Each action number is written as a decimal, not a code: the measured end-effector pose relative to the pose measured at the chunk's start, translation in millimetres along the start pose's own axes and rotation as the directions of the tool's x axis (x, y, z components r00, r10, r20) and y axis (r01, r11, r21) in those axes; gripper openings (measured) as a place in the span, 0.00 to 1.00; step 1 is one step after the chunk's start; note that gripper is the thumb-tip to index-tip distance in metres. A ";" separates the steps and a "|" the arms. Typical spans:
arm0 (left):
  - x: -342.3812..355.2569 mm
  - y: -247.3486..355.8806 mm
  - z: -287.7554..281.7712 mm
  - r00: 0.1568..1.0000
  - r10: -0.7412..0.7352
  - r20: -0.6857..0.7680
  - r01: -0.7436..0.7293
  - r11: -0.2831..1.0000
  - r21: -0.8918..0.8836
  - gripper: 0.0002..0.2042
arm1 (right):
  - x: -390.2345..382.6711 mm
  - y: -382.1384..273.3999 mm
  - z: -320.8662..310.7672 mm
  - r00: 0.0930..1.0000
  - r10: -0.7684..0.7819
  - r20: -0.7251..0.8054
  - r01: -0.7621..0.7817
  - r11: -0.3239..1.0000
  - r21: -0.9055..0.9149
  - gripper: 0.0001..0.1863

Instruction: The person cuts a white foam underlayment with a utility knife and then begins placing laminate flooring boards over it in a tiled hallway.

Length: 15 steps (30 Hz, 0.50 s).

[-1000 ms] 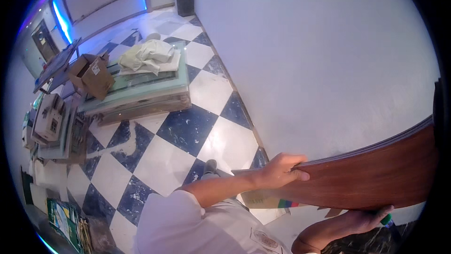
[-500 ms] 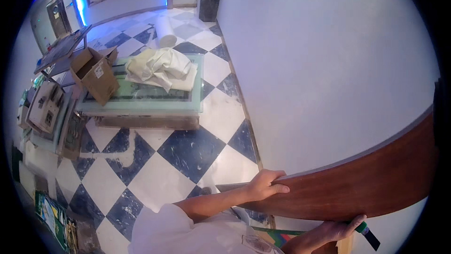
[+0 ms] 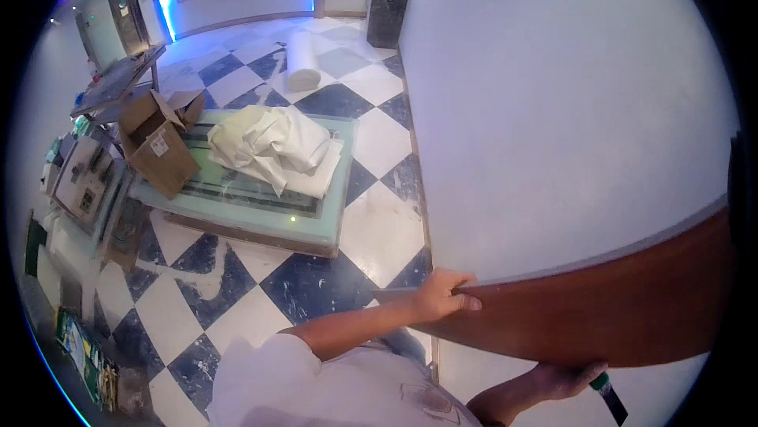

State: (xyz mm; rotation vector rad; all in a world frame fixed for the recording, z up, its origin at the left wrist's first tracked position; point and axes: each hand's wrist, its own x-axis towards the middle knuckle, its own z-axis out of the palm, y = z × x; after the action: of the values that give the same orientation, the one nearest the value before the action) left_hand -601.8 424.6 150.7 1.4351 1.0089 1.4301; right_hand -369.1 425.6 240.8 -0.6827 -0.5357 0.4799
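A long reddish-brown wooden board (image 3: pixel 584 312) with a grey upper edge lies across the lower right, next to the white wall. My left hand (image 3: pixel 447 297) is closed over the upper edge near its left end, thumb on the brown face. Below the board, my right hand (image 3: pixel 564 380) touches its lower edge with the palm side. That same hand grips a hand tool (image 3: pixel 608 397) with a green collar and a flat, dark end pointing down; its exact kind cannot be made out. Part of the right hand's fingers is hidden behind the board.
A low stack of glass-topped panels (image 3: pixel 343 190) stands ahead, bearing crumpled cream sheeting (image 3: pixel 272 142) and an open cardboard box (image 3: pixel 162 150). Beyond are a white roll (image 3: pixel 303 63) and a dark bin (image 3: pixel 388 16). Panels and clutter (image 3: pixel 83 178) line the left side.
The whole view has shifted, so the floor objects appear further right or lower. Both hands keep their hold on the board and tool. The colourful printed thing under my right arm has left view.
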 end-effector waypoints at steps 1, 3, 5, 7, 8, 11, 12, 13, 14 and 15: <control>22.7 -3.1 -14.0 0.999 -0.052 -0.014 0.052 0.999 0.001 0.17 | 6.5 19.2 23.8 0.999 0.023 0.026 -0.024 1.000 0.013 0.42; 60.8 -13.6 -40.1 0.998 -0.036 -0.060 0.034 0.998 -0.043 0.18 | 17.1 55.5 72.0 0.994 0.070 0.080 -0.074 0.997 0.037 0.43; 98.7 -33.6 -67.2 0.989 0.048 -0.137 -0.047 0.999 0.011 0.20 | 25.3 89.5 125.0 0.988 0.084 0.132 -0.090 0.995 0.040 0.46; 133.0 -29.7 -91.5 0.972 0.060 -0.228 -0.059 0.998 0.010 0.21 | 37.0 127.9 165.3 0.976 0.136 0.170 -0.152 0.985 0.086 0.47; 150.7 -36.3 -105.0 0.963 0.058 -0.264 -0.056 0.998 0.015 0.21 | 39.6 146.0 187.1 0.967 0.150 0.207 -0.168 0.984 0.068 0.47; 207.5 -61.4 -160.1 0.939 0.109 -0.326 -0.091 0.993 0.072 0.21 | 28.7 205.5 264.2 0.942 0.156 0.296 -0.177 0.983 0.047 0.47; 226.2 -71.0 -180.7 0.932 0.130 -0.339 -0.102 0.990 0.100 0.20 | 17.4 221.1 295.9 0.935 0.158 0.319 -0.180 0.983 0.042 0.47; 243.6 -79.3 -199.8 0.929 0.117 -0.351 -0.095 0.992 0.080 0.20 | 8.5 237.2 320.6 0.928 0.155 0.340 -0.175 0.984 0.029 0.47; 261.7 -87.3 -219.1 0.927 0.104 -0.360 -0.088 0.994 0.060 0.19 | 10.9 264.3 334.4 0.923 0.156 0.351 -0.178 0.983 0.032 0.46; 280.0 -97.0 -238.9 0.926 0.090 -0.367 -0.082 0.996 0.038 0.19 | 19.1 296.9 343.5 0.920 0.156 0.360 -0.180 0.983 0.033 0.46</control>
State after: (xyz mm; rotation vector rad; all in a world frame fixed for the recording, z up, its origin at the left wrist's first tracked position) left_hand -832.6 727.1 142.6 1.2634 1.2064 1.8042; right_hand -631.9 795.5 264.7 -0.5823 -0.8034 0.7891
